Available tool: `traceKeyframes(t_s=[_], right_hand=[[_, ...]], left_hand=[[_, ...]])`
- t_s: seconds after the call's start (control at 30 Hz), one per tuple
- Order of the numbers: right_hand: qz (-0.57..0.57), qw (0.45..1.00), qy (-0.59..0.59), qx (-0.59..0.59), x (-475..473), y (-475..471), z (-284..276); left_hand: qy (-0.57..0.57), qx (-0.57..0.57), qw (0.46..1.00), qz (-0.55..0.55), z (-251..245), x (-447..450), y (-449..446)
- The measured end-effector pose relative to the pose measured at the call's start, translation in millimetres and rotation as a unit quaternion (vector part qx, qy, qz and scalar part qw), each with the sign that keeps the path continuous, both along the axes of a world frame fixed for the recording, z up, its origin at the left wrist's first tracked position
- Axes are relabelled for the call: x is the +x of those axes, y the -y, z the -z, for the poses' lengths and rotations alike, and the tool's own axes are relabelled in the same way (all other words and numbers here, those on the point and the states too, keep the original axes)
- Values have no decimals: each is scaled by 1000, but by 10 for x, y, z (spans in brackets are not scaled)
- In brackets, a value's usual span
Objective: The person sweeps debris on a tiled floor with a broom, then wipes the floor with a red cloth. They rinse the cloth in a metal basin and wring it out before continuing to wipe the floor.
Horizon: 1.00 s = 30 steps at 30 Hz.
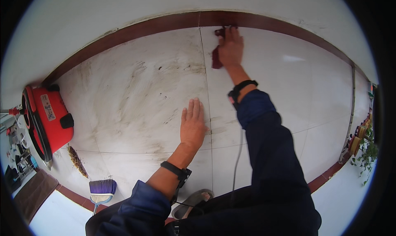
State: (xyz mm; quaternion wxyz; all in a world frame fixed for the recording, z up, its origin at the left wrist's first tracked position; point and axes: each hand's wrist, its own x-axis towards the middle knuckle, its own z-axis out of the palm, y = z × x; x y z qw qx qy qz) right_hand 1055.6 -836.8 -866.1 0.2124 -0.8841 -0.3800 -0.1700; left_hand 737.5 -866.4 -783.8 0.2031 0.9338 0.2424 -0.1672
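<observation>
My right hand [232, 49] presses a dark red cloth [217, 58] against the floor, close to the foot of the dark red baseboard [247, 19]. Part of the cloth is hidden under the palm and fingers. My left hand [194, 124] lies palm down on the white tiled floor [139, 90], with no object under it that I can see. Brown dirt smears [133, 72] cover the tile to the left of the seam. Right of the seam the tile is mostly white, with faint brown streaks [218, 130] near my left hand.
A red mop bucket [55, 118] stands at the left by the wall. Near it lie a strip of brown debris [77, 161] and a broom with purple bristles [103, 187]. A brown mat [37, 191] is at lower left. Potted plants [366, 152] line the far right.
</observation>
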Motion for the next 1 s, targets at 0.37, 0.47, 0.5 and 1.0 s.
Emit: traceKeyframes(t_s=[0.37,0.47,0.5,1.0], right_hand=[[88,996,-28,-13,-270,-183,-79],[65,996,-31,43,-538,-652,-21],[46,998,-12,27,-672,-794,-2],[-81,574,-715,390,-980,-495,-830]], left_hand=[[-4,-3,1000,-6,-30,28,13],[9,33,999,0,113,4,39],[15,63,998,7,158,5,51],[15,19,1000,-4,-21,9,11]])
